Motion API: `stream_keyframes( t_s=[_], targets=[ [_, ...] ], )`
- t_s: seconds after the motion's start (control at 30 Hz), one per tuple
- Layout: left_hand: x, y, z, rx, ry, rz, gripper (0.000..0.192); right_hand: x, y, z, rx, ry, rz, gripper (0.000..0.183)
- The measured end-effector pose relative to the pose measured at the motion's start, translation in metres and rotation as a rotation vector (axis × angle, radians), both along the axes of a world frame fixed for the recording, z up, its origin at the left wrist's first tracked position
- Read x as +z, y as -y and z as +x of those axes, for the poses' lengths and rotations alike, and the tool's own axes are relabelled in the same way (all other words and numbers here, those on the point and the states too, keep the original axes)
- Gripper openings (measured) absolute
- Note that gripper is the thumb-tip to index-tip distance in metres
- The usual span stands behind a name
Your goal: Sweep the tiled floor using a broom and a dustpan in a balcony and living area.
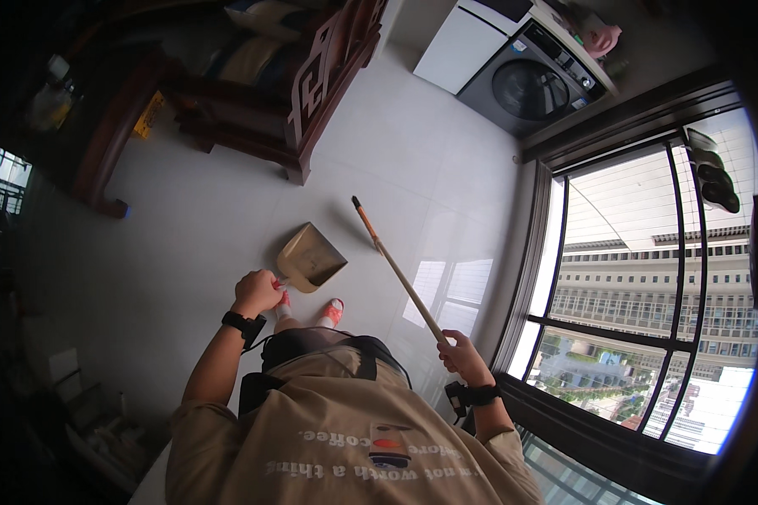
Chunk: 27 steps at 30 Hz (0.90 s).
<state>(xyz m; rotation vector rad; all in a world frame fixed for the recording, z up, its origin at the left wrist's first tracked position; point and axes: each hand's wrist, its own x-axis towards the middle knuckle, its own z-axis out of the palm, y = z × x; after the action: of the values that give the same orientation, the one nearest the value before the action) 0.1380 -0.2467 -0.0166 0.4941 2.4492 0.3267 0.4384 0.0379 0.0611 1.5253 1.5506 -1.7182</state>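
Note:
My left hand (256, 293) is closed around the red-and-white grip of a beige plastic dustpan (303, 252). The pan is in front of my feet, with its open mouth facing right; whether it touches the floor I cannot tell. My right hand (464, 358) grips the upper end of a long pale stick handle (410, 290), which looks like a broom's. That handle slants away to the upper left and ends in a narrow orange part (365, 218) with a black tip, to the right of the dustpan. Bristles cannot be made out.
Glossy pale floor tiles (379, 164) reflect the window (619, 284) on the right. A carved dark-wood bench (309, 136) stands ahead, near another wooden furniture leg (104, 183). A grey front-loading washing machine (530, 85) sits at the upper right. My feet wear red slippers (333, 312).

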Motion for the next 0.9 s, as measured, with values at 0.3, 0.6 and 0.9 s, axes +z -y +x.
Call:
stream_keyframes(
  t_s=[0.3, 0.6, 0.9],
  targets=[
    [0.017, 0.032, 0.014, 0.034, -0.004, 0.067, 0.018, -0.099, -0.096, -0.151, 0.280, -0.017, 0.340, 0.032],
    [0.000, 0.037, 0.033, 0.170, 0.000, 0.057, 0.015, -0.186, -0.076, -0.198, 0.472, 0.050, 0.374, 0.040],
    [-0.020, 0.052, 0.012, 0.081, 0.045, 0.021, 0.014, -0.120, 0.020, -0.031, 0.766, 0.031, 0.199, 0.043]
  ],
)
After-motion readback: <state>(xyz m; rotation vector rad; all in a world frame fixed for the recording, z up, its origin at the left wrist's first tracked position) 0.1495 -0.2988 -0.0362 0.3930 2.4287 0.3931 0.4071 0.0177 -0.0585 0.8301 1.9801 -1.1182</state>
